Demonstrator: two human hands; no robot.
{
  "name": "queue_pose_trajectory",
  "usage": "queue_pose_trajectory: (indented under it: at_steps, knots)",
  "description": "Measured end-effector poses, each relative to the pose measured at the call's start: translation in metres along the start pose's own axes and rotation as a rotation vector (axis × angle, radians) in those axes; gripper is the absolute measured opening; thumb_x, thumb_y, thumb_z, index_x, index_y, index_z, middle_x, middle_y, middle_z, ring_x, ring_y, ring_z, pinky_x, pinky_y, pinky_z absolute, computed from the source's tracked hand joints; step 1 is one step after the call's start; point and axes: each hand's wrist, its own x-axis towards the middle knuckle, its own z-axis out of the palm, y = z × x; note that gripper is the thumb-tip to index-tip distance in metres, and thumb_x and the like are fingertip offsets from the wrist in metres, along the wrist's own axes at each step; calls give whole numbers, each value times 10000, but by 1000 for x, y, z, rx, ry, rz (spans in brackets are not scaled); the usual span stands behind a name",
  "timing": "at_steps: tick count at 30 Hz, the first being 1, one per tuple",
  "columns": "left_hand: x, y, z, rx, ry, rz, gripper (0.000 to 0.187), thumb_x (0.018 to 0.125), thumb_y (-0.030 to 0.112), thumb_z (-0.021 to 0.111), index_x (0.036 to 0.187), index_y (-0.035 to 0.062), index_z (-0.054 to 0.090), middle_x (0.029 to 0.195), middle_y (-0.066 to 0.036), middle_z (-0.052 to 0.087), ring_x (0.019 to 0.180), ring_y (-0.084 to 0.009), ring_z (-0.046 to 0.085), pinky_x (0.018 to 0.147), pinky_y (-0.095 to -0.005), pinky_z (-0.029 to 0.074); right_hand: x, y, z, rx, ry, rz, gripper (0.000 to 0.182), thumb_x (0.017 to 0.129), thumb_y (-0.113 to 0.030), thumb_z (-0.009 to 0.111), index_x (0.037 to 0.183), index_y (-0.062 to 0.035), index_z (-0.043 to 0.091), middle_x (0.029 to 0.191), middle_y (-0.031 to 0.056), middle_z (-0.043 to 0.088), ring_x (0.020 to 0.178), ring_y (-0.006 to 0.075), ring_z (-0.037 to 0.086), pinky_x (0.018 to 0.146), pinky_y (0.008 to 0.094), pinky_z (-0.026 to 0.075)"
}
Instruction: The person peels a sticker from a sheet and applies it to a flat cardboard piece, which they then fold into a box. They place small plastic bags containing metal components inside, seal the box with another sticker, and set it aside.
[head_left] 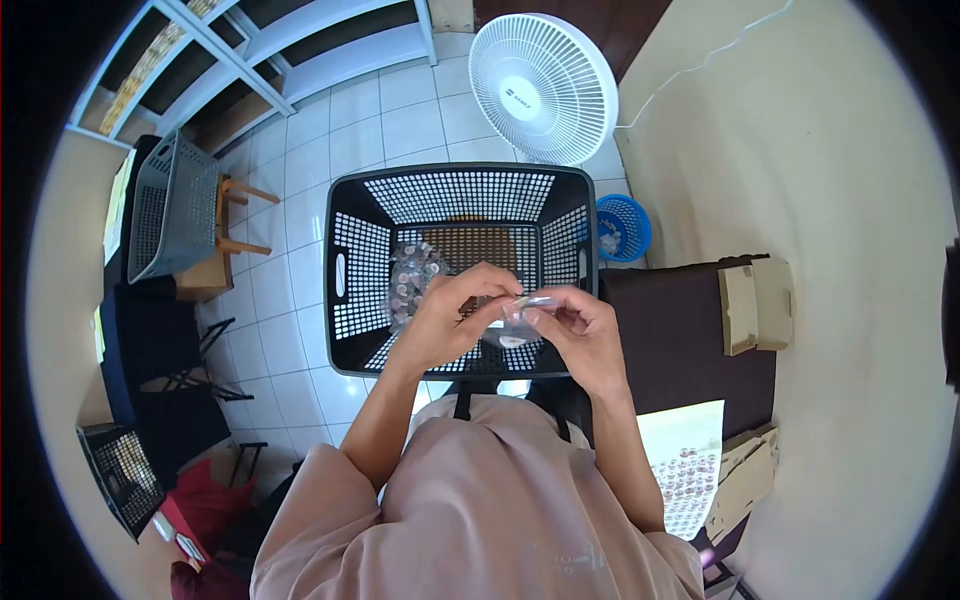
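In front of my body, a small clear plastic packet [513, 335] with a round pale label or disc inside is held between both hands. My left hand [455, 312] pinches its upper left edge with thumb and fingers. My right hand [582, 332] grips the upper right edge, fingers curled. Below them is a black perforated plastic basket [460, 172]. Inside it, on the left, lies a heap of similar clear packets [410, 285] with round labels. The exact contents of the held packet are too small to make out.
A white fan [543, 88] stands beyond the basket, near a small blue bin [624, 228]. On the right, a dark-covered table [660, 310] bears cardboard pieces [755, 305] and a sheet of round prints [685, 465]. A grey basket [175, 205] sits at left.
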Motion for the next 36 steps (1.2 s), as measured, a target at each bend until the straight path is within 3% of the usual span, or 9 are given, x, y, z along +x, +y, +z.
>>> queue_pose_trajectory:
  at_steps: [2, 5, 11, 14, 17, 21, 25, 29, 36]
  knots:
    - [-1, 0, 7, -71, -31, -65, 178, 844, -43, 646, 1016, -33, 598, 896, -103, 666, 815, -142, 662, 729, -272, 528, -6, -1, -9, 2, 14, -17, 130, 837, 9, 693, 959, 41, 664, 858, 51, 651, 760, 72, 595, 676, 220, 492]
    - [0, -13, 20, -486, 47, -158, 143, 881, -27, 629, 1012, -74, 597, 903, -83, 637, 888, -114, 615, 743, -248, 503, -11, -2, -17, 41, 58, -105, 73, 832, 28, 689, 903, 45, 675, 847, 54, 648, 721, 67, 572, 645, 219, 473]
    - [2, -13, 35, -398, 63, -17, 79, 894, -42, 589, 937, -92, 631, 903, -109, 632, 809, -116, 590, 693, -229, 479, -15, -8, -26, 128, 108, -243, 54, 846, 59, 657, 896, 47, 672, 837, 63, 649, 743, 90, 591, 659, 227, 479]
    - [7, -5, 35, -307, 65, 26, 63, 865, -48, 603, 901, -88, 636, 864, -124, 645, 751, -139, 604, 649, -254, 481, -16, -17, -31, 104, 60, -133, 60, 846, 35, 664, 905, 47, 667, 813, 64, 652, 746, 95, 603, 659, 234, 485]
    - [13, 3, 32, -54, -122, 126, 45, 800, -35, 640, 841, -48, 654, 729, -134, 630, 640, -230, 607, 584, -301, 464, -16, -17, -34, -256, -69, -271, 104, 805, -7, 699, 892, 37, 662, 779, 90, 654, 683, 123, 617, 621, 260, 487]
    - [12, -3, 30, -20, -160, 127, 58, 810, -30, 638, 847, -66, 665, 735, -119, 635, 634, -176, 593, 559, -269, 450, -17, -27, -30, -400, -46, -315, 81, 788, 3, 694, 850, 37, 655, 733, 112, 644, 637, 184, 618, 592, 272, 473]
    - [8, -2, 30, -32, -82, 56, 70, 816, 0, 664, 850, -60, 677, 736, -100, 638, 614, -124, 561, 523, -240, 402, -19, -30, -33, -432, -43, -263, 72, 790, -3, 695, 830, 37, 651, 722, 109, 647, 630, 163, 615, 587, 274, 471]
    - [10, -2, 26, -178, 21, -18, 84, 887, -13, 618, 887, -65, 684, 797, -111, 649, 659, -137, 639, 563, -228, 505, -19, -21, -43, -331, 17, -243, 61, 793, -1, 696, 821, 35, 656, 716, 103, 656, 645, 119, 610, 597, 264, 475]
    - [13, -10, 39, -373, 173, -76, 115, 909, -2, 593, 914, -96, 658, 783, -107, 632, 637, -134, 630, 553, -232, 511, -18, -18, -47, 88, 109, -88, 60, 850, -4, 679, 809, 21, 644, 727, 58, 647, 678, 85, 586, 636, 238, 477]
